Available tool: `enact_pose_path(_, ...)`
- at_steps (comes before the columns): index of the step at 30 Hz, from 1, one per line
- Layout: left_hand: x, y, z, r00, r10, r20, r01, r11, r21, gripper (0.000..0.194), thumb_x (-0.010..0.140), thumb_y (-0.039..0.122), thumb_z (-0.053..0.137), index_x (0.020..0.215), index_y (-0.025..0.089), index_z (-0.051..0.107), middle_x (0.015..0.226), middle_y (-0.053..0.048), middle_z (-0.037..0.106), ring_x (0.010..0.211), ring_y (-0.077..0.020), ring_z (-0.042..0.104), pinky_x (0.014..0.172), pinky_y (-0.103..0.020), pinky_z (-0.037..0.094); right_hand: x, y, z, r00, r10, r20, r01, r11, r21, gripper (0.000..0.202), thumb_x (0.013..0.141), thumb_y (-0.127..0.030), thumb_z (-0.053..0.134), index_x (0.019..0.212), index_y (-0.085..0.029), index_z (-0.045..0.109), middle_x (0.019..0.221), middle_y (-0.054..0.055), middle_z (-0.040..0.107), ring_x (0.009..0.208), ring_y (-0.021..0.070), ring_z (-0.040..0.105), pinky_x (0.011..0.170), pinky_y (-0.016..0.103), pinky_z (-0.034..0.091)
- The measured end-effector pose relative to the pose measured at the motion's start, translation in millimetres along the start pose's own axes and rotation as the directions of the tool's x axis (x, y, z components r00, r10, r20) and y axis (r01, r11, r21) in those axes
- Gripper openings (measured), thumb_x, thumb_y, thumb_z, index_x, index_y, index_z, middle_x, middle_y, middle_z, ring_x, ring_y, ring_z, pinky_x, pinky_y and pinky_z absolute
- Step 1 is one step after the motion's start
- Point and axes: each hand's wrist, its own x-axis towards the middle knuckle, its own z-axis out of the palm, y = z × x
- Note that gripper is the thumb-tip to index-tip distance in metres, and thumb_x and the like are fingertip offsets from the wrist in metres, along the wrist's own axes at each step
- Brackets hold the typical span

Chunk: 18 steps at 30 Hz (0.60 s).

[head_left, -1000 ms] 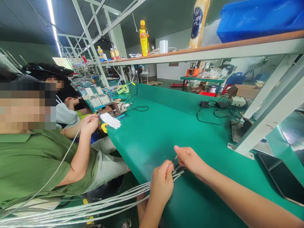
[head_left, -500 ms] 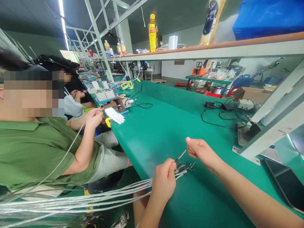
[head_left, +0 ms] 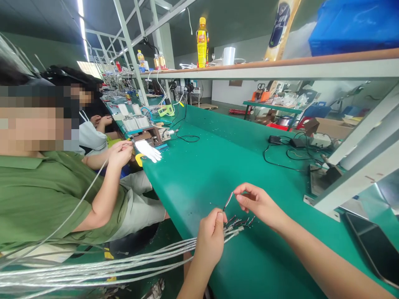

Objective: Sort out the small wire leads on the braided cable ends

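My left hand (head_left: 212, 236) is closed around a cable, its thumb pressed against the index finger. From the top of that grip rise thin red, white and dark wire ends (head_left: 229, 200), slightly twisted. My right hand (head_left: 260, 204) is just right of the wire tips, thumb and index finger a little apart; whether a fingertip touches the wires I cannot tell. Below the hands, a bundle of silvery braided cables (head_left: 156, 254) runs in from the left. Their stripped ends (head_left: 238, 228), with red, white and dark wires, lie on the green bench (head_left: 199, 174).
A seated person in a green shirt (head_left: 102, 203) works at the left with a grey cable. A white glove (head_left: 148, 150) lies near a bench machine (head_left: 149, 135). At right are a phone (head_left: 374, 245), black adapters (head_left: 297, 142) and a metal post (head_left: 352, 174). A shelf (head_left: 264, 69) crosses above.
My right hand has moved left and turned, going from a closed fist to parted fingers by the wire tips. My left hand has shifted slightly left with the cable, the wires now more upright.
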Motion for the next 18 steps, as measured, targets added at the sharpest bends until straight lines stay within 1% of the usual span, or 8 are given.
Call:
enact_pose_path(3,1,-5,-1.9,0.999,-0.027,0.031,0.03,0.995,-0.1,0.039,0.103,0.046,0.031,0.08,0.02,0.05,0.056,0.008,0.027,0.051,-0.0104,0.027,0.052,-0.024,0.019,1,9,10,1.0,0.004,0.021,-0.005,0.999,0.047,0.031,0.086,-0.048,0.067,0.095,-0.018,0.062,0.076,-0.001,0.058,0.06,0.0119,0.05,0.055,0.026,0.038)
enact_pose_path(5,2,-6,-2.5,0.999,-0.031,0.032,0.035,0.99,-0.134,0.04,0.103,0.047,0.031,0.08,0.02,0.049,0.056,0.008,0.025,0.051,-0.01,0.026,0.051,-0.023,0.018,1,13,16,0.999,-0.006,0.032,0.003,0.996,0.092,0.03,0.086,-0.047,0.068,0.09,-0.018,0.062,0.08,0.0,0.06,0.059,0.0109,0.05,0.055,0.026,0.038)
enact_pose_path(6,2,-6,-2.5,0.999,-0.028,0.027,0.032,0.99,-0.135,0.04,0.103,0.047,0.03,0.08,0.02,0.049,0.056,0.008,0.025,0.051,-0.0099,0.026,0.051,-0.023,0.018,1,15,19,0.999,-0.011,0.03,0.008,0.994,0.106,0.029,0.086,-0.046,0.068,0.088,-0.018,0.062,0.08,0.0,0.059,0.059,0.0106,0.049,0.054,0.026,0.038)
enact_pose_path(10,3,-5,-1.7,1.0,-0.003,0.001,0.003,0.996,-0.086,0.039,0.103,0.045,0.032,0.079,0.019,0.049,0.058,0.007,0.028,0.054,-0.0102,0.028,0.053,-0.024,0.019,-1,17,26,1.0,-0.013,0.001,0.012,0.992,0.124,0.026,0.085,-0.043,0.069,0.081,-0.019,0.061,0.069,-0.003,0.056,0.056,0.0108,0.048,0.053,0.025,0.038)
enact_pose_path(14,2,-4,-1.3,1.0,0.027,-0.004,-0.027,0.999,-0.043,0.037,0.102,0.044,0.036,0.079,0.019,0.05,0.061,0.007,0.034,0.057,-0.0107,0.032,0.057,-0.024,0.022,-3,17,33,0.997,-0.071,-0.03,0.074,0.994,0.083,0.024,0.086,-0.039,0.068,0.076,-0.019,0.061,0.072,-0.001,0.06,0.059,0.0115,0.049,0.055,0.026,0.039)
enact_pose_path(18,0,-3,-0.9,0.999,0.049,-0.009,-0.049,0.999,-0.012,0.038,0.102,0.043,0.035,0.079,0.019,0.05,0.062,0.006,0.036,0.058,-0.0111,0.034,0.057,-0.025,0.023,-5,16,36,0.997,-0.047,-0.056,0.051,0.995,0.088,0.026,0.087,-0.038,0.068,0.072,-0.019,0.059,0.068,-0.002,0.059,0.057,0.0111,0.049,0.054,0.025,0.038)
